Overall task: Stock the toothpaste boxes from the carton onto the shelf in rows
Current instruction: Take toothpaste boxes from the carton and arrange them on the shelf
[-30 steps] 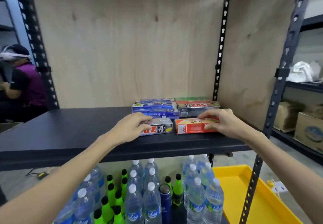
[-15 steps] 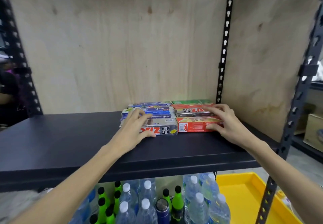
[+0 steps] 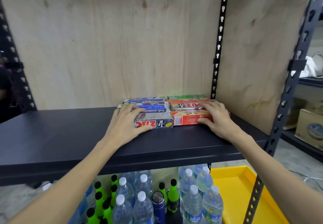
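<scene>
I have both hands up on the dark shelf (image 3: 70, 136), pressed against the block of toothpaste boxes that sits toward its right end, close to the plywood side panel (image 3: 258, 49). My left hand (image 3: 125, 124) lies over the left end of the grey front box (image 3: 157, 122) (the one with the red lettering reading upside down from here): fingers spread flat across its top and reaching onto the blue boxes (image 3: 153, 107) behind, thumb tucked along its front face. That is a loose clasp on the box's end more than a lift; the box rests flat on the shelf. My right hand (image 3: 216, 119) does the mirror job on the orange front box (image 3: 188, 119), fingers laid over its top and onto the silver-and-red box (image 3: 185, 106) behind it, thumb pressing the front face near the right end. The two front boxes touch end to end, forming one row along the shelf. Behind them the others lie in close rows, with a green box (image 3: 185, 96) at the very back right against the plywood back panel (image 3: 113, 40). I cannot see the carton from here. Below the shelf stand clear water bottles (image 3: 192, 202) and green bottles (image 3: 106, 211) with black caps, and a yellow tray (image 3: 232, 188) sits to the right of them.
</scene>
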